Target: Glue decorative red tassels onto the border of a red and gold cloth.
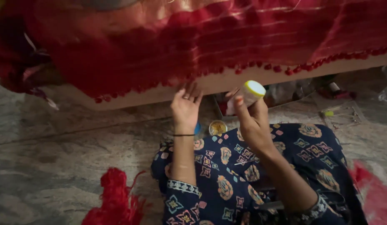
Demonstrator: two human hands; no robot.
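Left hand point(186, 106) open, fingertips touching red cloth point(193, 46) hem; right hand point(251, 121) grasping small yellow-capped bottle point(248, 95); red tassel bundle point(116, 200) on floor point(56, 154).

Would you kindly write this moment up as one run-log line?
left hand: fingers on red cloth edge | right hand: holds small white bottle, yellow cap | red thread bundle on floor
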